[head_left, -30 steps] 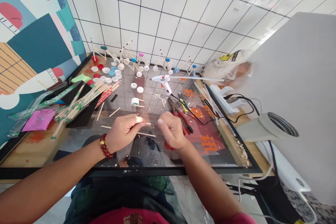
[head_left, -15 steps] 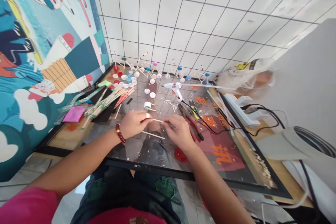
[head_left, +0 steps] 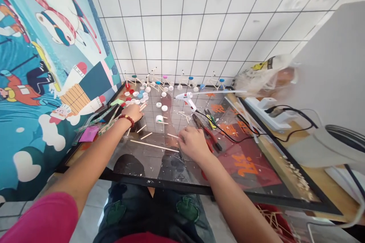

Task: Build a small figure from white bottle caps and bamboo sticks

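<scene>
My left hand point(head_left: 132, 112), a red bead bracelet on its wrist, reaches far left onto the pile of wooden chopsticks point(head_left: 114, 115) beside the bottle caps point(head_left: 137, 97). Its fingers curl down; stick ends poke out past the fingertips, and what it grips is hidden. My right hand point(head_left: 194, 144) rests on the glass table point(head_left: 159, 167) with fingers closed, pinching a short wooden stick point(head_left: 172, 135). A long thin stick point(head_left: 154, 145) lies on the glass between my hands. Red-handled pliers point(head_left: 211, 136) lie just right of my right hand.
A white glue gun point(head_left: 186, 98) with a black cord lies mid-table. Small stick-and-cap models point(head_left: 159, 79) line the tiled back wall. A white cap on sticks point(head_left: 159, 118), a pink packet point(head_left: 89, 133), a power strip point(head_left: 268, 115) and a plastic bag point(head_left: 262, 74) are around.
My left hand let go of the short stick and moved left and away to the chopstick pile. My right hand kept the stick and lowered to the glass. The camera tilted up.
</scene>
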`<state>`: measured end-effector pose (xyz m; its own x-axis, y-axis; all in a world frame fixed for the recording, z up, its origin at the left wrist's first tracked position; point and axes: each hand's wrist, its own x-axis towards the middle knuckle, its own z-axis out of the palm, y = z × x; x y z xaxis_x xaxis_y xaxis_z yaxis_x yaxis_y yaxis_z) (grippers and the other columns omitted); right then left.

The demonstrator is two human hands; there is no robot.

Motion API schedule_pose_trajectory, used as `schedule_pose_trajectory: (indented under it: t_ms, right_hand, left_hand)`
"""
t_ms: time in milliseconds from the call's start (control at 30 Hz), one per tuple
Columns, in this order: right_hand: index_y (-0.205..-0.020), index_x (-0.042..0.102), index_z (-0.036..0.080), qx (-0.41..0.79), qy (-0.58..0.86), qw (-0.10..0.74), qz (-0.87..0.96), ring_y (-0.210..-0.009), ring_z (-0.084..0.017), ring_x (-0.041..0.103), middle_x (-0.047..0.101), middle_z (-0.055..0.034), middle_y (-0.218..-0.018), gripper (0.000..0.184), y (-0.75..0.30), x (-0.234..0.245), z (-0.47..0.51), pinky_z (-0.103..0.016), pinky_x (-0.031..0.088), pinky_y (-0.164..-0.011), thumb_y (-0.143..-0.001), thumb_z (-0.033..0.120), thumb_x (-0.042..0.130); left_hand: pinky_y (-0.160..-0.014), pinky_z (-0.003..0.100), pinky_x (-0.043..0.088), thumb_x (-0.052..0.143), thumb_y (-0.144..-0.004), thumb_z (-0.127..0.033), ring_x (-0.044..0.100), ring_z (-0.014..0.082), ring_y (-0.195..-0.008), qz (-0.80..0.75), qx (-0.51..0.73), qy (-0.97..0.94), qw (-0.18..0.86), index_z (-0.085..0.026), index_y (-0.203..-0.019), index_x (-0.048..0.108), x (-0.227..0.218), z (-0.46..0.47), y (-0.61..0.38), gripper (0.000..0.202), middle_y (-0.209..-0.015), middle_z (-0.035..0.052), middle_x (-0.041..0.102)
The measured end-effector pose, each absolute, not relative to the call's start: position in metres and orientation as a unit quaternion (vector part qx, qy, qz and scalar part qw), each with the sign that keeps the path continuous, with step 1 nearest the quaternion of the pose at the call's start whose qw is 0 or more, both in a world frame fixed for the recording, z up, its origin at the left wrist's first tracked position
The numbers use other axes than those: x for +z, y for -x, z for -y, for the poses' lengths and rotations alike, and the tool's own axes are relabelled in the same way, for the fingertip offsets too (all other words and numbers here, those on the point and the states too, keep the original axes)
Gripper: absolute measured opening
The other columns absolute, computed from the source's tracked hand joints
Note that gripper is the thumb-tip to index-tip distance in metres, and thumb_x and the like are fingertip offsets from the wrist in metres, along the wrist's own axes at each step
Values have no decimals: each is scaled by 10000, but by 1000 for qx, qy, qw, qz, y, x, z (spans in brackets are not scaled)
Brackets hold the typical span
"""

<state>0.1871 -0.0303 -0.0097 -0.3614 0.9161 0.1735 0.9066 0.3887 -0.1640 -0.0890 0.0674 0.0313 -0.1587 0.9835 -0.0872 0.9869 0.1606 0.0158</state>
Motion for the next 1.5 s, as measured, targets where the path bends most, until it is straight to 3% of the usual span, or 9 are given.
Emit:
schedule_pose_trajectory:
  t_ms: [133, 533, 667, 733, 800, 900, 1033, 1267, 1500]
  right_hand:
    - [-1049, 673, 203, 28, 562, 127, 817, -1015, -260, 598, 671, -90, -1055, 221, -188, -8, 31, -356, 313, -811, -900, 349, 599]
    - [-918, 692, 196, 45, 534, 127, 834, -970, -233, 612, 680, -84, -989, 144, -183, -15, 29, -340, 348, -806, -912, 260, 563]
    - [-874, 673, 176, 85, 534, 218, 812, -894, -219, 616, 690, -82, -935, 142, -183, -17, 26, -332, 379, -790, -893, 189, 533]
    - [-871, 660, 182, 167, 534, 335, 758, -820, -191, 610, 690, -56, -873, 143, -182, -17, 22, -308, 410, -761, -890, 207, 520]
    - [-866, 643, 189, 285, 506, 452, 677, -744, -164, 596, 679, -28, -811, 155, -178, -16, 19, -281, 440, -719, -885, 294, 532]
    - [-827, 623, 189, 419, 442, 525, 595, -679, -146, 586, 660, -9, -751, 239, -167, -16, 16, -267, 466, -676, -820, 427, 601]
    - [-808, 617, 183, 460, 422, 507, 594, -672, -144, 599, 672, -19, -746, 277, -158, -17, 16, -265, 473, -654, -776, 457, 648]
    - [-693, 611, 171, 411, 464, 351, 702, -542, -85, 484, 586, 40, -611, 182, -169, -22, 16, -205, 374, -538, -752, 341, 634]
    - [-790, 716, 193, 279, 504, 228, 785, -640, -136, 594, 684, 15, -683, 149, -194, 0, -10, -233, 426, -626, -812, 311, 627]
  left_hand:
    - [-751, 314, 474, 675, -752, -433, 659, 309, -1004, -757, -29, -651, 49, -164, -960, 722, 22, -81, 92, 343, -1044, 156, 716]
    - [-777, 347, 476, 615, -775, -321, 661, 330, -998, -739, -3, -673, 36, -164, -867, 716, 17, -65, 95, 208, -1021, 171, 728]
    - [-749, 316, 481, 665, -736, -289, 670, 276, -898, -713, 141, -684, 56, -184, -856, 727, 21, -45, 86, 171, -921, 109, 750]
    - [-737, 298, 489, 656, -762, -324, 657, 222, -801, -660, 295, -680, 127, -188, -870, 741, 23, -26, 67, 193, -864, 76, 742]
    - [-651, 282, 488, 698, -741, -404, 617, 171, -670, -586, 397, -636, 309, -181, -935, 747, 23, -5, 38, 300, -803, 54, 722]
    - [-579, 257, 467, 779, -655, -438, 566, 129, -601, -489, 474, -522, 514, -153, -984, 748, 19, 21, -4, 436, -722, 33, 679]
    - [-540, 230, 422, 796, -612, -435, 511, 102, -571, -462, 522, -458, 552, -135, -861, 769, 10, 26, -26, 391, -651, 12, 647]
    - [-580, 248, 409, 733, -662, -353, 538, 135, -618, -475, 462, -559, 499, -167, -640, 722, -10, 17, -2, 188, -663, 15, 681]
    - [-641, 263, 488, 720, -725, -397, 611, 165, -681, -460, 508, -505, 524, -183, -656, 670, -14, 17, -5, 230, -706, 38, 684]
